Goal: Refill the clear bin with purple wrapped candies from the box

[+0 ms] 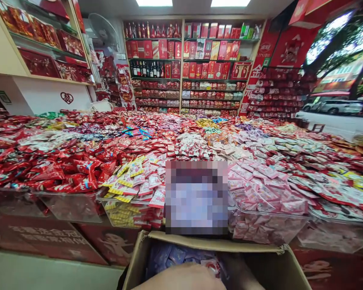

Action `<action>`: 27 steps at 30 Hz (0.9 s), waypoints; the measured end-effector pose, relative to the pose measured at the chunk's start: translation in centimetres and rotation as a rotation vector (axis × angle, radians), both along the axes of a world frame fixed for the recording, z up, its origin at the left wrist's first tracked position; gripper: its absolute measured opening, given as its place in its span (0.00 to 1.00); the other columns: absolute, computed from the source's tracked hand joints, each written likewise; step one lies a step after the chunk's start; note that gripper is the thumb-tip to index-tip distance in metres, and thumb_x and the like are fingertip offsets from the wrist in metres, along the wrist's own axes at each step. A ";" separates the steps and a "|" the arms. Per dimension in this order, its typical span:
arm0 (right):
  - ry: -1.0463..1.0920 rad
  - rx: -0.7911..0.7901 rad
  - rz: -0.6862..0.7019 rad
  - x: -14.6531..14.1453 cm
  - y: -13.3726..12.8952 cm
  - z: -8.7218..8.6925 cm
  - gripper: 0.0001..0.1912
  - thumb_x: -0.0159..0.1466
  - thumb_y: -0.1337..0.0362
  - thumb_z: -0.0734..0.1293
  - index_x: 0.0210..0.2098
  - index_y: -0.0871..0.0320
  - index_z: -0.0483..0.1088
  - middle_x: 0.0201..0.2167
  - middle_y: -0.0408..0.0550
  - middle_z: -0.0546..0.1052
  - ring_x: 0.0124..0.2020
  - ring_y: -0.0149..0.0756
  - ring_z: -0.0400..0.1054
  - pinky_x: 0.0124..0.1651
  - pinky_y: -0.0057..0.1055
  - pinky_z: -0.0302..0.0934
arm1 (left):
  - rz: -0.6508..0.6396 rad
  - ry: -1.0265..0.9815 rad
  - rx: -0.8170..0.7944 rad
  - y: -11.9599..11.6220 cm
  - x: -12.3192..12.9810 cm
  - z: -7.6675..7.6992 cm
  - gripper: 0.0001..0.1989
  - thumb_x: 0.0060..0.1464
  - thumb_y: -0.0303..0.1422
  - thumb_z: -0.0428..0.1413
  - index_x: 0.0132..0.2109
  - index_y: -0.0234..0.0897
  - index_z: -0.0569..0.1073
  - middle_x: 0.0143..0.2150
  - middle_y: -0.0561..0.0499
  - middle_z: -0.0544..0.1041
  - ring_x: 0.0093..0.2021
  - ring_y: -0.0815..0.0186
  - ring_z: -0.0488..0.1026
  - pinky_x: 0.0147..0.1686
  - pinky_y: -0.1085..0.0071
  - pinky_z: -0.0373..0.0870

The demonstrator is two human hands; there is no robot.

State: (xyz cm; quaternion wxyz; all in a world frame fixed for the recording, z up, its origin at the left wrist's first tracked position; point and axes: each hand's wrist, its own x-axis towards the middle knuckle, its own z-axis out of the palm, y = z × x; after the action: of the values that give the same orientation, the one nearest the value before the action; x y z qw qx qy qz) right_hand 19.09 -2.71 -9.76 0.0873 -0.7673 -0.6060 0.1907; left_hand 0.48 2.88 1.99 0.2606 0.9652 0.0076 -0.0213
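Note:
An uncovered cardboard box (205, 240) stands at the bottom of the head view, in front of the display. Purple packets (169, 257) fill its left part, and a red-and-white packet (212, 266) lies among them near the middle. My left hand (181, 278) reaches over the packets from the lower left, its fingers out of sight. To the right, my right hand (243, 274) is inside the box in shadow, and only a dim part of the arm or hand shows. What either hand holds, if anything, is hidden.
Clear plastic bins (269, 225) heaped with wrapped sweets line the counter's front edge. Yellow-and-pink packets (136, 177), pink packets (260, 185) and red packets (60, 173) surround a pixelated patch just beyond the box. Shelves (181, 72) of bottles and red boxes stand behind.

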 end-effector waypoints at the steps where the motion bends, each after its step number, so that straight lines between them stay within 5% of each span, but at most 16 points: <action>1: 0.024 0.006 0.015 -0.2 -0.2 0.7 0.26 0.44 0.70 0.62 0.44 0.55 0.68 0.44 0.54 0.72 0.48 0.48 0.61 0.50 0.39 0.52 | 0.037 0.016 0.011 -0.2 -0.1 1.4 0.09 0.51 0.32 0.50 0.41 0.43 0.69 0.34 0.52 0.75 0.32 0.65 0.72 0.27 0.76 0.64; 5: 0.242 0.006 0.039 -0.7 -0.9 4.6 0.23 0.42 0.67 0.64 0.39 0.60 0.70 0.43 0.59 0.71 0.47 0.53 0.62 0.48 0.41 0.54 | 0.081 0.055 -0.020 -0.5 -0.3 6.1 0.15 0.50 0.31 0.51 0.47 0.38 0.67 0.40 0.47 0.75 0.39 0.61 0.72 0.33 0.73 0.65; 8: 0.589 0.069 -0.009 -1.4 -1.7 7.5 0.21 0.42 0.68 0.64 0.38 0.60 0.70 0.39 0.53 0.74 0.42 0.48 0.65 0.45 0.39 0.56 | 0.172 0.001 -0.098 -0.3 -0.3 7.7 0.17 0.50 0.36 0.52 0.47 0.37 0.67 0.39 0.47 0.74 0.39 0.62 0.71 0.37 0.73 0.65; 14: 1.542 -0.009 -0.362 -3.8 -3.6 11.4 0.16 0.50 0.59 0.66 0.36 0.60 0.69 0.30 0.48 0.74 0.33 0.37 0.68 0.37 0.33 0.60 | 0.165 -0.127 -0.170 -2.2 0.0 6.7 0.40 0.41 0.42 0.59 0.59 0.40 0.51 0.60 0.39 0.51 0.56 0.51 0.55 0.50 0.61 0.59; 17: 1.817 -0.066 -0.430 -4.8 -4.0 12.2 0.16 0.52 0.57 0.65 0.37 0.59 0.69 0.30 0.48 0.74 0.32 0.35 0.68 0.36 0.31 0.61 | 0.222 -0.110 -0.096 -3.1 0.5 5.2 0.34 0.46 0.36 0.56 0.59 0.42 0.51 0.62 0.39 0.46 0.56 0.47 0.53 0.49 0.56 0.59; 23: 1.915 -0.099 -0.389 -4.2 -4.5 12.4 0.15 0.56 0.54 0.62 0.39 0.55 0.68 0.29 0.44 0.73 0.28 0.31 0.66 0.32 0.29 0.60 | 0.282 -0.263 -0.214 -2.6 1.4 5.1 0.19 0.50 0.27 0.49 0.52 0.35 0.64 0.57 0.40 0.58 0.56 0.58 0.57 0.52 0.67 0.56; 27: 1.685 0.064 -0.420 -2.8 -4.8 12.4 0.14 0.54 0.52 0.63 0.34 0.56 0.68 0.23 0.41 0.71 0.22 0.30 0.62 0.24 0.25 0.56 | 0.520 -0.349 -0.498 -2.3 1.7 6.3 0.14 0.47 0.28 0.52 0.44 0.34 0.67 0.47 0.45 0.70 0.44 0.63 0.68 0.43 0.70 0.65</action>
State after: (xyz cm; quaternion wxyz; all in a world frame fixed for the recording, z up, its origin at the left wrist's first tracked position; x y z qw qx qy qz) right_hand 16.25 -7.53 2.67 0.5618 -0.4638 -0.1903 0.6580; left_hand 2.22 0.56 8.25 0.4809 0.8274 0.2017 0.2085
